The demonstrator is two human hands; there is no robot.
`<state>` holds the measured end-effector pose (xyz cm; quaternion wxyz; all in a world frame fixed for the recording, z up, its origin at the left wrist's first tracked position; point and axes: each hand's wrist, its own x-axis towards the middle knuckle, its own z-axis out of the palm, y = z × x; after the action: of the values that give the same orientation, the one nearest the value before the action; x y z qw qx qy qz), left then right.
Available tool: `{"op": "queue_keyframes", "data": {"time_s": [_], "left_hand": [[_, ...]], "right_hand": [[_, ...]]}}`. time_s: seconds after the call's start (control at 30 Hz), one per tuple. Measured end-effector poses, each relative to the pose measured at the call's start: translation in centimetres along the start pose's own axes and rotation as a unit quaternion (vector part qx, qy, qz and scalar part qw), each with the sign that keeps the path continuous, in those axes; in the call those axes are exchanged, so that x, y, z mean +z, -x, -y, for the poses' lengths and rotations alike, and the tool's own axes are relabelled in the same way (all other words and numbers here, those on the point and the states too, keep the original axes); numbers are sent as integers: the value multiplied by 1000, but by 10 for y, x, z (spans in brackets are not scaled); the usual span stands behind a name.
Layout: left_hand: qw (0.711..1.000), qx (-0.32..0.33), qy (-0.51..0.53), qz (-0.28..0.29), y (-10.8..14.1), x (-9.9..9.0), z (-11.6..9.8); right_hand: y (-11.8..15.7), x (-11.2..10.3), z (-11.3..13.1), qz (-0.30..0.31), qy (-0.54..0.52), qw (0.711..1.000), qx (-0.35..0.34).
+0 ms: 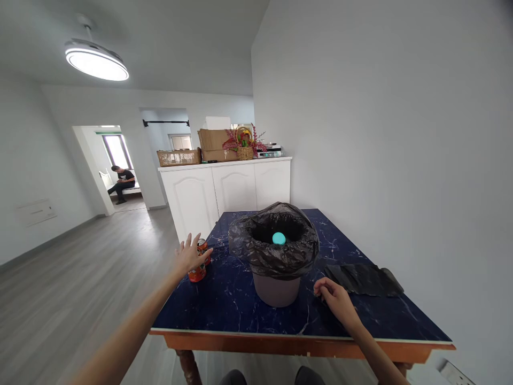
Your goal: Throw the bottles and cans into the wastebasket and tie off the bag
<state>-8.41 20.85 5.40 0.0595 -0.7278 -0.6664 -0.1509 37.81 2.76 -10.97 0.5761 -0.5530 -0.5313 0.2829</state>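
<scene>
"Bare forearms reach in from the bottom edge toward a blue marbled table. What stands at the clock's centre?"

"A greyish bin, lined with a black plastic bag whose rim folds over the outside. A turquoise round object shows inside the bag's mouth."

"And the hands?"

"Well apart, one on each side of the bin. The left hand, at 9 o'clock, spreads its fingers at two orange-red cans near the table's edge, partly covering them. Whether skin meets metal, I cannot tell."

"The other?"

"The right hand, at 4 o'clock, has its fingers loosely curled, near the tabletop. Whether anything sits between them cannot be made out. Flattened black plastic lies just beside it, between 3 and 4 o'clock."

"Background?"

"Toward 11 o'clock, a white cabinet bears cardboard and, nearer 12, a wicker basket of flowers. At 10 o'clock, a person in dark clothes sits beyond a doorway, with a lit ceiling lamp above and nearer."
</scene>
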Motion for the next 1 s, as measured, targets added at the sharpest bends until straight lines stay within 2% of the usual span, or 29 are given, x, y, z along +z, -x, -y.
{"op": "queue_keyframes", "data": {"time_s": [0.17, 0.3, 0.6, 0.8, 1.0], "left_hand": [[1000, 24, -6, 11, -5, 14, 0], [998, 53, -4, 14, -3, 16, 2], [995, 99, 6, 28, 16, 8, -7], [997, 65, -2, 38, 35, 3, -8], [996, 40, -18, 71, 63, -20, -6]], "right_hand": [[1, -1, 2, -1, 9, 1000, -1], [1, -1, 2, -4, 12, 1000, -1], [2, 0, 1, -4, 18, 1000, -3], [2, -1, 0, -3, 22, 1000, -4], [2, -1, 0, 1, 16, 1000, -4]]}}
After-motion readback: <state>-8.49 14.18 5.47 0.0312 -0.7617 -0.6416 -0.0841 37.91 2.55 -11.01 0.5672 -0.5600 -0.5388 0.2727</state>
